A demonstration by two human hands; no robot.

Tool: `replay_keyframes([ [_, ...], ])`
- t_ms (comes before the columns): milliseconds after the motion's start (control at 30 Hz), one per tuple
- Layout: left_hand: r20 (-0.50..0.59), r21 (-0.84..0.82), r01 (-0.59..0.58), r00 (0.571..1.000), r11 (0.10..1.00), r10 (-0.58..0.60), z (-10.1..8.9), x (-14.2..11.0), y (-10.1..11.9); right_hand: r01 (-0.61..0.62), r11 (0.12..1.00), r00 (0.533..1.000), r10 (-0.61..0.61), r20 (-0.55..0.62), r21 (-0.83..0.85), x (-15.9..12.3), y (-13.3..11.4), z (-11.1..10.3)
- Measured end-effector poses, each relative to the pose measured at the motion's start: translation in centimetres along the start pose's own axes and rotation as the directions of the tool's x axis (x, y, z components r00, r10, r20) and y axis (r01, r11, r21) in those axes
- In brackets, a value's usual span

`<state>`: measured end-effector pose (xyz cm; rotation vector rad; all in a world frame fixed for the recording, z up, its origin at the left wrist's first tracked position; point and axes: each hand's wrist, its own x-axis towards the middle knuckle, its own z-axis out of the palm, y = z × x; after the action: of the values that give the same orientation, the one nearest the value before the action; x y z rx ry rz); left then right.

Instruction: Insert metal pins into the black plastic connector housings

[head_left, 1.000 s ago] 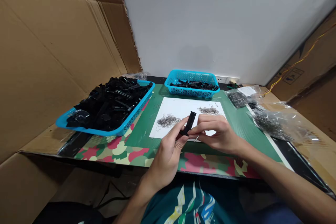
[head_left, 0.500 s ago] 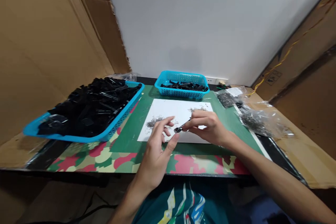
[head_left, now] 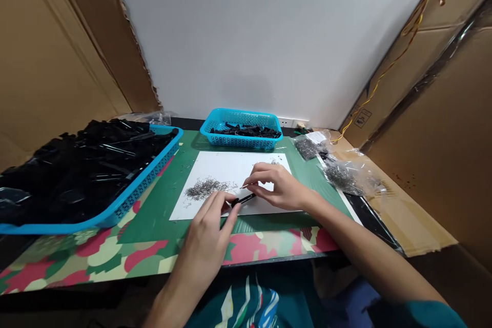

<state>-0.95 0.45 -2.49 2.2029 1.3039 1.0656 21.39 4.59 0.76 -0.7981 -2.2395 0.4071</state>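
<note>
My left hand pinches one end of a narrow black plastic part, which lies low over the white sheet. Closed at the fingertips, my right hand holds a thin metal tool just above that part; its exact kind is too small to make out. Left of the part is a pile of tiny wire springs or clips. A second small pile shows behind my right hand, which partly hides it.
A large blue basket heaped with black plastic parts stands at left. Another blue basket with black parts is at the back. Clear bags of tiny metal pieces lie at right. Cardboard walls flank the table.
The black part has gone from upright to lying low, turned lengthwise to the right. My left hand opened around it, then closed on its end. The view has shifted right.
</note>
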Motion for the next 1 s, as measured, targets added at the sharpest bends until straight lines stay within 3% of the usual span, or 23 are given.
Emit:
replay_keyframes([
  [100,0.016,0.032,-0.035,0.999,0.999,0.034,0.4,-0.2,-0.1,0.023,0.997,1.0,-0.022,-0.019,0.068,0.1,-0.3,0.3],
  [200,0.029,0.066,-0.06,0.998,0.996,0.058,0.6,-0.4,0.0,-0.1,0.956,0.986,0.132,-0.1,0.275,0.3,-0.8,0.8],
  [300,0.038,0.103,-0.075,0.997,0.992,0.072,0.6,-0.6,0.3,-0.239,0.795,0.93,0.352,-0.104,0.557,0.4,-1.2,1.6],
  [400,0.052,0.132,-0.087,0.995,0.987,0.081,0.6,-0.8,0.4,-0.301,0.652,0.884,0.465,-0.053,0.696,0.5,-1.2,2.5],
  [500,0.052,0.142,-0.093,0.995,0.986,0.087,0.6,-0.9,0.5,-0.338,0.621,0.869,0.494,-0.019,0.707,0.4,-1.0,3.1],
  [733,0.039,0.191,-0.117,0.993,0.975,0.112,0.7,-1.1,0.4,-0.319,0.725,0.907,0.421,-0.026,0.61,0.1,-0.9,3.4],
  [1000,0.032,0.199,-0.148,0.989,0.969,0.145,0.8,-1.1,0.2,-0.351,0.629,0.856,0.516,-0.035,0.694,0.4,-1.1,3.3],
])
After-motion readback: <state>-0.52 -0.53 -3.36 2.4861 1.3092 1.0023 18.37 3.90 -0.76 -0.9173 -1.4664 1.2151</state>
